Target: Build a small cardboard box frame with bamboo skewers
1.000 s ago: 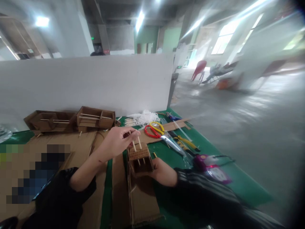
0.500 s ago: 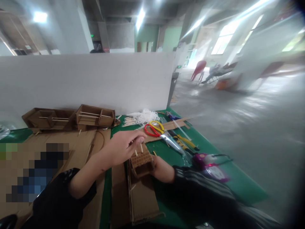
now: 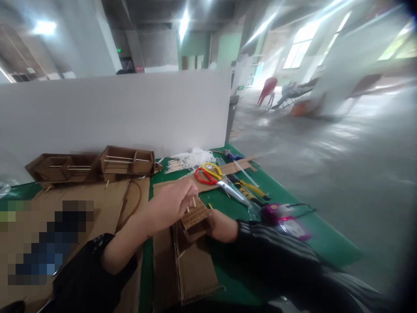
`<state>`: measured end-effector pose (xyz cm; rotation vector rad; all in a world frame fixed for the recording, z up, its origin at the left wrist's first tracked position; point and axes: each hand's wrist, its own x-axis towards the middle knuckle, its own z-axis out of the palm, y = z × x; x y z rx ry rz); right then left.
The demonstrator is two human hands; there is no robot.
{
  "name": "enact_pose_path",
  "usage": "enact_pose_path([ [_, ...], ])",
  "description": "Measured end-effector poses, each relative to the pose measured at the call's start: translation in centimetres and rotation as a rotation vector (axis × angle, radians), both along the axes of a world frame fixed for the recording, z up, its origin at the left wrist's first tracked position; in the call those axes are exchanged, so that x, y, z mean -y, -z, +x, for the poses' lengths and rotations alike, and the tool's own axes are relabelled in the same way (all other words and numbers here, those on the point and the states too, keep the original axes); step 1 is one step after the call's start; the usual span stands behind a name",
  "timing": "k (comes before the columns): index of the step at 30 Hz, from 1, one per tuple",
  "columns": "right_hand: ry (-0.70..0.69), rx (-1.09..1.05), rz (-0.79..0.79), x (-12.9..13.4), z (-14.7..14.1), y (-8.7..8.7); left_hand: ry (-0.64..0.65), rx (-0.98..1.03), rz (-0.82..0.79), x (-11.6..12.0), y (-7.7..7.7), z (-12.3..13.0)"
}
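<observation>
A small open-ended cardboard box (image 3: 197, 219) with a ribbed, corrugated top sits tilted over a long folded cardboard piece (image 3: 197, 271). Two thin wooden sticks (image 3: 194, 202) stand up from its top. My left hand (image 3: 172, 200) is closed above the box, its curled fingertips at the upper end of one stick. From the right, my right hand (image 3: 224, 225) grips the side of the box; most of its fingers are hidden behind the cardboard. A short yellow-tipped thing (image 3: 210, 206) shows just beyond that hand.
Red-and-yellow-handled scissors (image 3: 224, 184), yellow-and-black pliers (image 3: 252, 191) and a purple device (image 3: 276, 213) lie to the right on the green table (image 3: 329, 243). White string (image 3: 198, 157) and a cardboard boat-like model (image 3: 94, 163) are at the back, before a white partition (image 3: 124, 108).
My left fingers have curled in more tightly over the sticks. My right hand stays at the box. The whole view has shifted slightly.
</observation>
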<state>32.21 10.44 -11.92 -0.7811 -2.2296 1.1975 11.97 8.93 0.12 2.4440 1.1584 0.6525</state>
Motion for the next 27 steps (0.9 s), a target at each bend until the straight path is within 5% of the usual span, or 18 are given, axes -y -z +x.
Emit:
enact_pose_path([
  [9, -0.023, 0.022, -0.029, -0.2, 0.4, 0.0, 0.021, -0.025, 0.037, 0.5, -0.1, 0.5],
  [19, -0.098, 0.034, -0.143, -0.5, 3.7, -4.8, -0.007, -0.032, -0.005, 0.4, -0.2, 0.5],
  [27, -0.119, -0.016, -0.203, -0.1, 2.5, -3.5, -0.002, -0.068, 0.102, 0.3, -0.2, 0.6],
])
